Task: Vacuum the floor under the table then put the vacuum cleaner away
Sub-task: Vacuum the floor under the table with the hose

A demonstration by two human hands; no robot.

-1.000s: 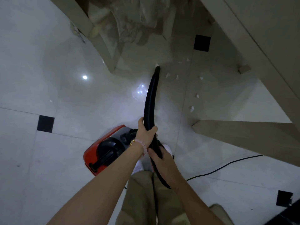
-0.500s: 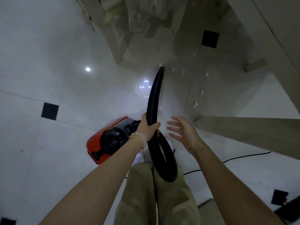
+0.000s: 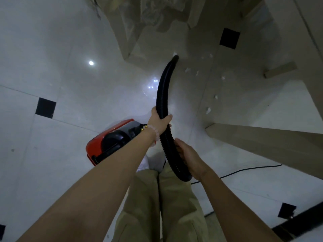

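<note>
Our left hand is wrapped tight around the black ribbed hose, and our right hand grips the same hose lower down, closer to us. Ahead of our left hand, the hose tip reaches white scraps on the tiled floor by the table leg. The red vacuum cleaner sits just left of our left wrist.

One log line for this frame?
phase: vacuuming | left hand: gripping hose | right hand: gripping hose | nozzle: at scraps | vacuum: on floor

Both arms reach forward and down — left hand clenched ahead, right hand curled just behind it.
</note>
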